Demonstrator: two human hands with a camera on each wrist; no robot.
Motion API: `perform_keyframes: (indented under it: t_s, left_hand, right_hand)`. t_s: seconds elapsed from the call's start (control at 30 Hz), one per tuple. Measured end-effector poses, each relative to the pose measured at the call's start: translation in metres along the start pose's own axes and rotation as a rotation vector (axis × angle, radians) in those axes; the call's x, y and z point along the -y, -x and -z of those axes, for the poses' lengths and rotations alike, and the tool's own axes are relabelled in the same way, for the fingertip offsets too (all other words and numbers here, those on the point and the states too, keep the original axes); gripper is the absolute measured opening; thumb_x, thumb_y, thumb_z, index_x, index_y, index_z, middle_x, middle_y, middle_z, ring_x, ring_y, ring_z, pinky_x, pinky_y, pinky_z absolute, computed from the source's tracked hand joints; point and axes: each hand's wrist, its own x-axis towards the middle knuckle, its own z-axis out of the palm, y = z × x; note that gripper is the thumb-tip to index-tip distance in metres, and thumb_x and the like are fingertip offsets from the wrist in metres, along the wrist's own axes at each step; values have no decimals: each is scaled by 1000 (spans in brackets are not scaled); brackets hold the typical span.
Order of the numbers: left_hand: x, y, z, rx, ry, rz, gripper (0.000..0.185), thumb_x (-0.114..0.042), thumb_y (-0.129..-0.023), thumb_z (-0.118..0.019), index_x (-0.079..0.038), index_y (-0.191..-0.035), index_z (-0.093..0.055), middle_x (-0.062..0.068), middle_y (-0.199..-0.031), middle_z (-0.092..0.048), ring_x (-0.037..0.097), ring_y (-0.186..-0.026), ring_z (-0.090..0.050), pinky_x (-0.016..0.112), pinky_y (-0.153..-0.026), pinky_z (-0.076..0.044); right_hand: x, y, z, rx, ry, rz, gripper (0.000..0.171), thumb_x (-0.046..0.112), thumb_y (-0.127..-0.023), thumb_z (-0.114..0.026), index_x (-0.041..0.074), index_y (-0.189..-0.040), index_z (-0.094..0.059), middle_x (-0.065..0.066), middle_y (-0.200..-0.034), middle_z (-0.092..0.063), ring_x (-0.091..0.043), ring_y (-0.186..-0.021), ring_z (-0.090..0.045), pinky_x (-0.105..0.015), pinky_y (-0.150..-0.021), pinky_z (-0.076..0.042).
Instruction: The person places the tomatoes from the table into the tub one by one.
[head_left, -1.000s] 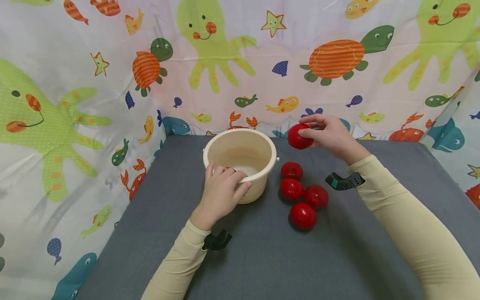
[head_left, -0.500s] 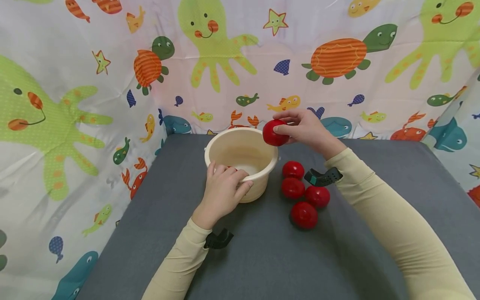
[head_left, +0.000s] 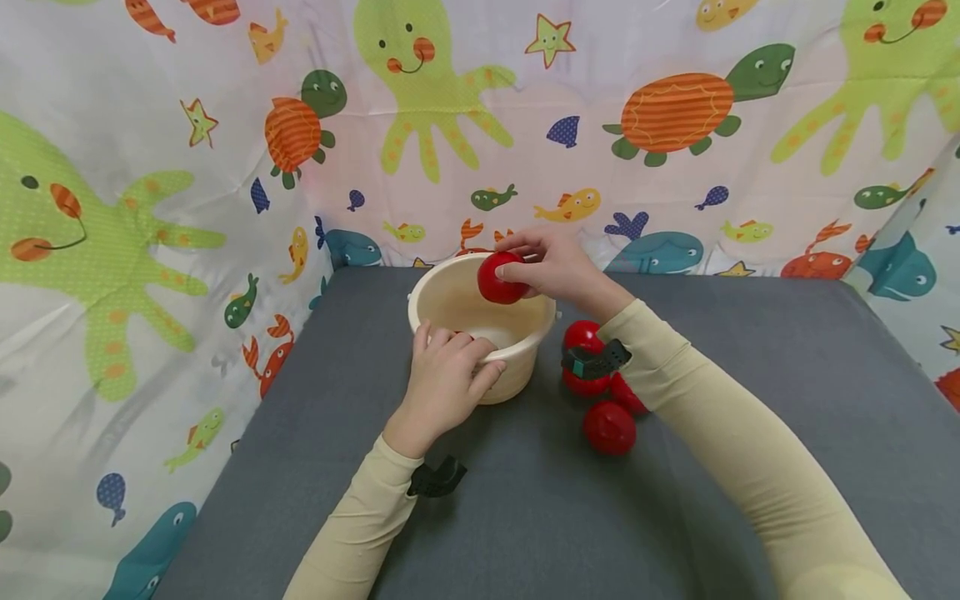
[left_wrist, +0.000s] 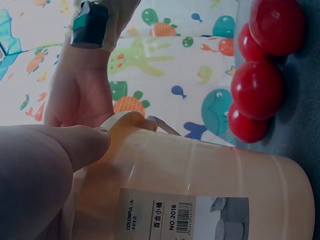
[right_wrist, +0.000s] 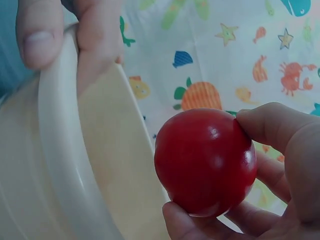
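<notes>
My right hand [head_left: 558,271] pinches a glossy red apple-like fruit [head_left: 500,277] between thumb and fingers, over the mouth of a cream plastic bucket [head_left: 510,379]. In the right wrist view the fruit [right_wrist: 205,162] sits at the fingertips, beside the bucket's rim [right_wrist: 65,135]. My left hand [head_left: 442,383] grips the near rim, thumb [left_wrist: 85,145] outside and fingers over the inside. A bit of red shows inside the bucket behind those fingers. Several more red fruits [head_left: 609,428] lie in a cluster right of the bucket, partly covered by my right wrist.
The bucket stands on a dark grey tabletop [head_left: 540,517]. A sheet printed with sea animals [head_left: 480,158] hangs at the back and along the sides. A black band [head_left: 597,360] is on the right wrist, another [head_left: 437,478] on the left. The bucket bears a label [left_wrist: 175,215].
My right hand has carried the red fruit leftward from above the cluster to over the bucket's mouth. My left hand has stayed on the rim.
</notes>
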Motion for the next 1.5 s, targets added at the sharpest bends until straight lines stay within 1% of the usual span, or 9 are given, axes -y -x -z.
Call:
perform_keyframes:
  t_s: [0.27, 0.5, 0.7, 0.93, 1.07, 1.17, 1.37, 1.5]
  left_hand:
    - [0, 0, 1, 19, -5, 7, 22, -37, -95, -69, -18, -105, -75, 7, -101, -75, 29, -100, -57, 69, -116, -23]
    - [0, 0, 3, 33, -1, 15, 22, -36, -95, -69, -18, -106, -75, 7, -102, -75, 30, -102, -58, 69, -117, -22]
    - [-1, 0, 3, 43, -3, 21, 24, -36, -95, -69, -17, -108, -75, 7, -103, -75, 30, -102, -58, 69, -117, -22]
    - [-1, 0, 1, 42, -1, 21, 24, -36, -96, -69, -17, -108, -75, 7, -103, -75, 29, -102, -58, 68, -117, -23]
    - [0, 0, 1, 42, 4, 17, 23, -36, -96, -69, -17, -108, -75, 7, -104, -75, 29, -102, -58, 68, -117, -22]
    - [-1, -1, 1, 41, 3, 14, 23, -36, -96, -68, -18, -109, -75, 7, -105, -75, 29, -102, -58, 68, -117, -22]
    - [-1, -1, 3, 31, 5, 10, 24, -35, -95, -69, -17, -109, -75, 7, -105, -75, 29, -102, -59, 69, -117, -23]
    - [-1, 0, 4, 26, 8, 11, 24, -35, -94, -70, -17, -110, -75, 7, -104, -75, 29, -102, -59, 68, -116, -23]
  right_hand:
    - [-2, -5, -24, 48, -1, -20, 46, 19, -92, -72, 9, -136, -62, -15, -135, -63, -33, -116, -64, -39, -81, -63]
    - [-9, -6, -33, 58, 12, -23, 47, 18, -91, -72, 9, -136, -63, -16, -134, -64, -33, -116, -63, -41, -81, -63]
    - [-16, -7, -38, 62, 23, -36, 48, 20, -90, -73, 9, -136, -63, -15, -134, -64, -33, -115, -63, -40, -81, -63]
    - [-17, -7, -39, 69, 40, -43, 48, 21, -90, -72, 9, -136, -63, -14, -134, -64, -33, -116, -62, -42, -83, -63]
    - [-17, -7, -40, 65, 73, -64, 46, 22, -90, -73, 11, -135, -64, -14, -134, -64, -32, -118, -61, -43, -85, -62]
    - [-16, -7, -42, 60, 110, -74, 45, 22, -90, -74, 12, -132, -65, -14, -133, -64, -32, -118, -61, -42, -85, -62]
    - [-15, -8, -45, 50, 172, -60, 43, 19, -88, -75, 12, -130, -67, -13, -130, -67, -32, -118, -61, -42, -85, -62]
    - [-14, -8, -47, 47, 190, -59, 43, 19, -88, -76, 12, -130, -68, -13, -129, -68, -31, -117, -61, -42, -86, -62]
